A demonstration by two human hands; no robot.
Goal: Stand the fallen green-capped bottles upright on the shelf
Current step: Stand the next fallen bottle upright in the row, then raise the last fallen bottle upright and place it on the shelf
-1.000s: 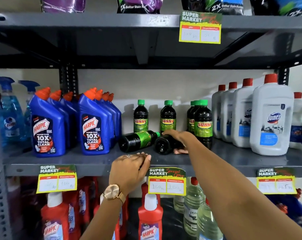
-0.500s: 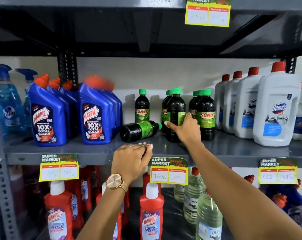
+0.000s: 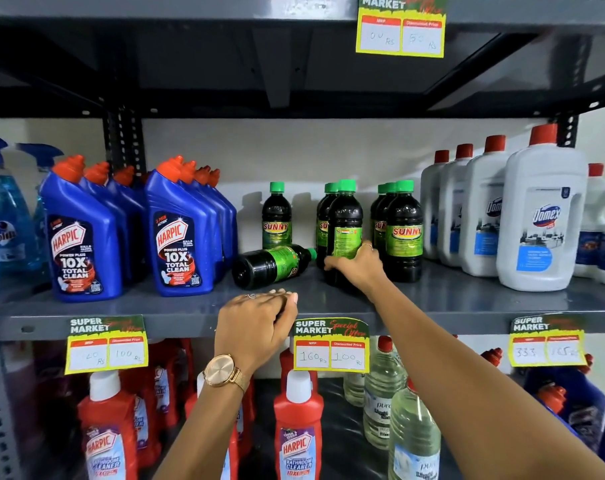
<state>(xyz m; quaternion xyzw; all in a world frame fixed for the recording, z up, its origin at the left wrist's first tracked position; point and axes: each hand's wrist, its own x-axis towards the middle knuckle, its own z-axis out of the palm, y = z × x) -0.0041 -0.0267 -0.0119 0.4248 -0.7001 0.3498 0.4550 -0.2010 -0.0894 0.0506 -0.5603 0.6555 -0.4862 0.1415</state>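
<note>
Right hand (image 3: 354, 266) grips an upright bottle (image 3: 344, 233); the fallen bottle (image 3: 271, 266) lies leftward along the shelf (image 3: 467, 303) edge, nearer the loosely curled, empty left hand (image 3: 259, 315).

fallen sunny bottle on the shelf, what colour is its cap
Green, on the fallen Sunny bottle, its cap pointing right; the head view shows it.

Grey shelf (image 3: 467, 299) — upright bottles, one green-capped bottle (image 3: 271, 265) lying flat.

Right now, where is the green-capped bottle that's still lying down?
In the head view the fallen bottle lies on its side on the middle shelf, left of the right hand, in front of a standing bottle, beyond the left hand.
</note>
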